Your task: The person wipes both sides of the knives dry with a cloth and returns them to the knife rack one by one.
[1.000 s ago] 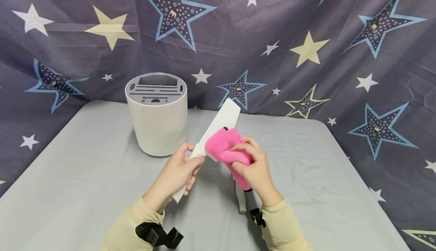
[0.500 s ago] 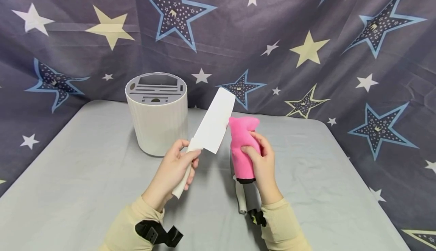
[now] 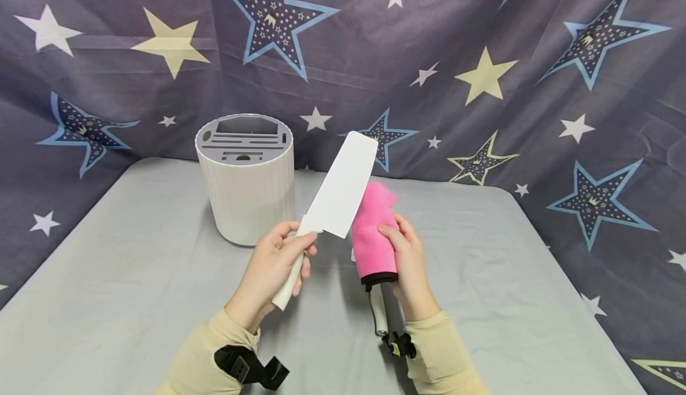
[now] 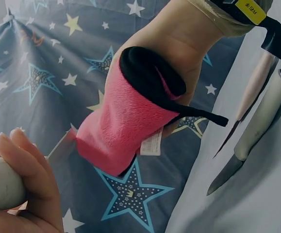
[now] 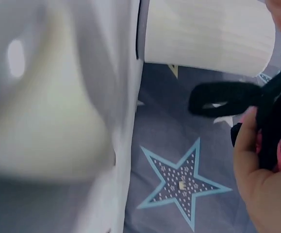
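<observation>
My left hand (image 3: 273, 264) grips the cream handle of a cleaver (image 3: 343, 186), its broad white blade slanting up and to the right. In my right hand (image 3: 412, 264) is a pink cleaning cloth (image 3: 372, 240) with black trim, bunched up right at the blade's right edge. The left wrist view shows the cloth (image 4: 116, 116) folded over, with a white tag and a black loop hanging from it; the cleaver's tip pokes out beside it. The right wrist view catches the black loop (image 5: 223, 97) and part of my right hand (image 5: 266, 194).
A white ribbed knife block (image 3: 246, 198) with a grey slotted top stands at the back left of the cloth-covered table (image 3: 134, 299). Below my right hand lie a cream-handled knife (image 4: 261, 114) and another knife (image 4: 249, 92) beside it. A star-patterned curtain (image 3: 354, 43) hangs behind.
The cloth came off the lower blade to the right, then shifted slightly back left against the blade's edge. The cleaver has turned to show more of its broad face, its tip higher.
</observation>
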The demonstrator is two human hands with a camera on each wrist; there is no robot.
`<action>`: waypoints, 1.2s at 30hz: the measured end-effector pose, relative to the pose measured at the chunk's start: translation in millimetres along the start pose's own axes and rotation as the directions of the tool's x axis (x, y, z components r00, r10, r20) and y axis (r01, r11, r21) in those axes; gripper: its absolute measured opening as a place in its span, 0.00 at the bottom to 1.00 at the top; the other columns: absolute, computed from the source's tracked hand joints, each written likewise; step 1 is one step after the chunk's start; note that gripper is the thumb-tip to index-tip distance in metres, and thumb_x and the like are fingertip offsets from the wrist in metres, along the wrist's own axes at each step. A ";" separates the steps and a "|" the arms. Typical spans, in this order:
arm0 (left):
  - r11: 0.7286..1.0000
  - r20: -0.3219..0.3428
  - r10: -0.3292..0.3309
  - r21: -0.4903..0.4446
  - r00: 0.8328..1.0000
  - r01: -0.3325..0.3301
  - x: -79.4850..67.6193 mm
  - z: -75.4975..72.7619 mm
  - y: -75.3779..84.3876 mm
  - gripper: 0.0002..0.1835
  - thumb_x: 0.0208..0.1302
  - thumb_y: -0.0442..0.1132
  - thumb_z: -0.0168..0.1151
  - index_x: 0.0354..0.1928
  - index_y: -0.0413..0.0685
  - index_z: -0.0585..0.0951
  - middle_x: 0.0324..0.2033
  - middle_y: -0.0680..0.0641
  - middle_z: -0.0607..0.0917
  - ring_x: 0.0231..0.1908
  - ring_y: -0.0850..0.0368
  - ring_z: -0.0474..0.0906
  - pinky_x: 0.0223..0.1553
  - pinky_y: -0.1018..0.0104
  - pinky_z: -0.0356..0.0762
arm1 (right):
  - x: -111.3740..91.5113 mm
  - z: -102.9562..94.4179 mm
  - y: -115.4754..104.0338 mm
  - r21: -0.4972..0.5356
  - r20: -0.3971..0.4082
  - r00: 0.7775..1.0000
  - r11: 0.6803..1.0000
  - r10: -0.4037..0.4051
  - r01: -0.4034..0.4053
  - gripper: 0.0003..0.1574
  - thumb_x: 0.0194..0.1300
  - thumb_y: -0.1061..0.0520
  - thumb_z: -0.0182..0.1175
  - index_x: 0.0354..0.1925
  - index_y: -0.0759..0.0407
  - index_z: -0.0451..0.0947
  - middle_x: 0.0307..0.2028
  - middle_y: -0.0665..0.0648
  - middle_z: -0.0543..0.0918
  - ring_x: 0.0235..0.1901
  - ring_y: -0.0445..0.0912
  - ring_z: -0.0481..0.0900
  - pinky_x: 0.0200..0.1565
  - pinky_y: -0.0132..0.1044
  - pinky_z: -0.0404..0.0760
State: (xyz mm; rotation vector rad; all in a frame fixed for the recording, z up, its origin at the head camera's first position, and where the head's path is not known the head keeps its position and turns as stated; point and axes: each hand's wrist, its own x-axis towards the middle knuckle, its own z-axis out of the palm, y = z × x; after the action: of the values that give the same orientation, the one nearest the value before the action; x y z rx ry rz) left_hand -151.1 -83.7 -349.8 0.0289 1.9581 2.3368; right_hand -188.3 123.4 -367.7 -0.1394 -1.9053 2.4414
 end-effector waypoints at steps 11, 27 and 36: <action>0.998 0.066 -0.058 -0.015 0.996 0.059 -2.2 2.4 -1.7 0.16 0.73 0.46 0.56 0.48 0.38 0.72 0.25 0.50 0.75 0.11 0.62 0.68 0.06 0.69 0.65 | -8.2 7.7 3.7 0.115 0.093 0.984 0.980 0.151 -0.162 0.38 0.67 0.57 0.54 0.72 0.59 0.58 0.69 0.59 0.63 0.45 0.39 0.77 0.42 0.29 0.80; 0.997 0.119 -0.068 -0.034 0.991 0.072 -4.8 5.6 -2.8 0.19 0.74 0.47 0.55 0.50 0.36 0.70 0.22 0.51 0.74 0.10 0.63 0.67 0.06 0.70 0.64 | -16.9 12.9 -4.3 0.211 0.177 0.958 0.942 0.226 -0.261 0.30 0.71 0.57 0.50 0.68 0.52 0.55 0.53 0.49 0.74 0.43 0.37 0.78 0.43 0.27 0.79; 0.996 0.156 -0.064 -0.052 0.986 0.073 -6.0 7.1 -3.4 0.18 0.74 0.49 0.54 0.50 0.39 0.69 0.21 0.53 0.73 0.09 0.64 0.66 0.05 0.70 0.64 | -26.1 15.3 -11.9 0.306 0.095 0.958 0.908 0.271 -0.288 0.54 0.70 0.62 0.50 0.77 0.40 0.29 0.51 0.47 0.78 0.42 0.35 0.79 0.45 0.26 0.79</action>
State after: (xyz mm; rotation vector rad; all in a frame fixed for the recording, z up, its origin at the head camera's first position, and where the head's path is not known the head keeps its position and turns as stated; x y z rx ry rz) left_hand -144.4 -76.6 -351.7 0.1317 1.7904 2.2729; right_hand -164.0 109.3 -351.3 -0.3650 -1.5713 2.9283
